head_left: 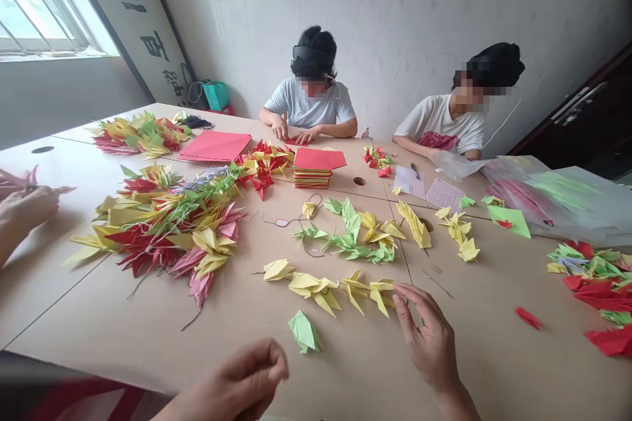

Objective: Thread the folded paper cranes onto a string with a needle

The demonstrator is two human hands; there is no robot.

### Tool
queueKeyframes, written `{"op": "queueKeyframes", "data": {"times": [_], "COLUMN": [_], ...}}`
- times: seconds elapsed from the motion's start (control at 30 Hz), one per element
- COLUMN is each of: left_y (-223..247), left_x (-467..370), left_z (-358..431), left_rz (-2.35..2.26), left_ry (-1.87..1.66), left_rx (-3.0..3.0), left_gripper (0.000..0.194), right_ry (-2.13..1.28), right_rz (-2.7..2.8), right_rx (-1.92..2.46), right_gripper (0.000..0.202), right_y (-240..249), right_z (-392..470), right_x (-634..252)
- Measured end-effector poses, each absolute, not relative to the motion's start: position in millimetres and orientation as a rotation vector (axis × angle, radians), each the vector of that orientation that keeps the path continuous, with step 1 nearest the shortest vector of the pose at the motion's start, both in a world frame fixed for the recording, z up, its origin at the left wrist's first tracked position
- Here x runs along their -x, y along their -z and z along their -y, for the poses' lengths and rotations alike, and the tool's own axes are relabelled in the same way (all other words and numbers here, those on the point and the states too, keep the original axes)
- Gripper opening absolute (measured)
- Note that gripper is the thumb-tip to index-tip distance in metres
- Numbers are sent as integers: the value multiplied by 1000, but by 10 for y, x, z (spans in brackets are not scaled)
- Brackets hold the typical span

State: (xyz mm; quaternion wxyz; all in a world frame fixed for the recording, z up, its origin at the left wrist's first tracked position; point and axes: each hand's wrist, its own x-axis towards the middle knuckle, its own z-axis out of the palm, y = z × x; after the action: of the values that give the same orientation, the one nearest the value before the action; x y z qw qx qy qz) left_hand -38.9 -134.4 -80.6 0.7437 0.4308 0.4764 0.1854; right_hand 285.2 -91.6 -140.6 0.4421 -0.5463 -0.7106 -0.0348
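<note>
**Yellow paper strand lies between two bare hands**

Pink folded paper point(30, 179) sits in a co-worker's hand point(29, 210) at the left edge of the table point(355, 371). Toward the far left corner spreads a mixed heap point(143, 131) of red, yellow and green folded pieces. Nearer, on the left half, lies a larger heap point(172, 220), with dark threads trailing from its near side. Flat red sheets point(214, 146) rest behind it, toward the far edge.

At the near edge, the person's left hand point(251, 371) is raised with its fingers curled in; whether they grasp anything I cannot tell. Just beyond it, a single green folded piece point(305, 331) lies alone. Behind that stretches the yellow strand point(316, 286), a row of folded pieces running toward the right hand point(427, 329). A red-topped paper stack point(316, 171) stands near the far edge, and a green strand point(353, 237) curves between stack and yellow row.

The right hand's thumb and forefinger come close together at the yellow strand's right end; I cannot tell whether they pinch it. Farther right lie a small red piece point(528, 317), clear plastic bags point(567, 194) and, at the right edge, another bright pile point(595, 283).
</note>
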Motion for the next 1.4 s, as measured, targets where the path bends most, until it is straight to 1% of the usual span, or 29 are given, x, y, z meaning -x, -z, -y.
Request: {"op": "queueKeyframes", "data": {"times": [0.07, 0.17, 0.43, 0.53, 0.63, 0.77, 0.87, 1.0, 1.13, 1.27, 1.4], "left_y": [756, 753, 872, 729, 481, 190, 88, 4, -129, -254, -286], "left_x": [70, -305, -779, -895, -925, -800, -622, -321, -5, 185, 199], "left_z": [1188, 938, 266, 3, -221, -390, -422, -411, -418, -373, -235], "left_rz": [-924, -919, -996, -955, -887, -830, -825, -847, -897, -940, -933], "left_ry": [-578, -748, -1196, -1373, -1519, -1621, -1562, -1254, -998, -924, -904], "left_rx": [-789, -806, -715, -656, -660, -774, -930, -1245, -1489, -1614, -1672], "left_gripper": [30, 31, 26, 25, 22, 15, 15, 21, 16, 17, 18], "right_ry": [83, 76, 35, 5, -10, 1, 18, 34, 38, 43, 42], "right_rz": [1756, 1744, 1706, 1702, 1704, 1702, 1696, 1689, 1691, 1692, 1695], "right_rx": [1355, 1363, 1364, 1356, 1345, 1339, 1339, 1339, 1346, 1345, 1337], "right_gripper": [14, 14, 14, 14, 14, 14, 13, 13, 13, 13, 13], "right_y": [1425, 1485, 1612, 1628, 1634, 1641, 1646, 1644, 1639, 1645, 1653], "right_z": [906, 894, 898, 893, 892, 900, 902, 896, 887, 886, 889], "right_x": [-2840, -2841, -2849, -2821, -2807, -2827, -2845, -2850, -2848, -2853, -2859]}}
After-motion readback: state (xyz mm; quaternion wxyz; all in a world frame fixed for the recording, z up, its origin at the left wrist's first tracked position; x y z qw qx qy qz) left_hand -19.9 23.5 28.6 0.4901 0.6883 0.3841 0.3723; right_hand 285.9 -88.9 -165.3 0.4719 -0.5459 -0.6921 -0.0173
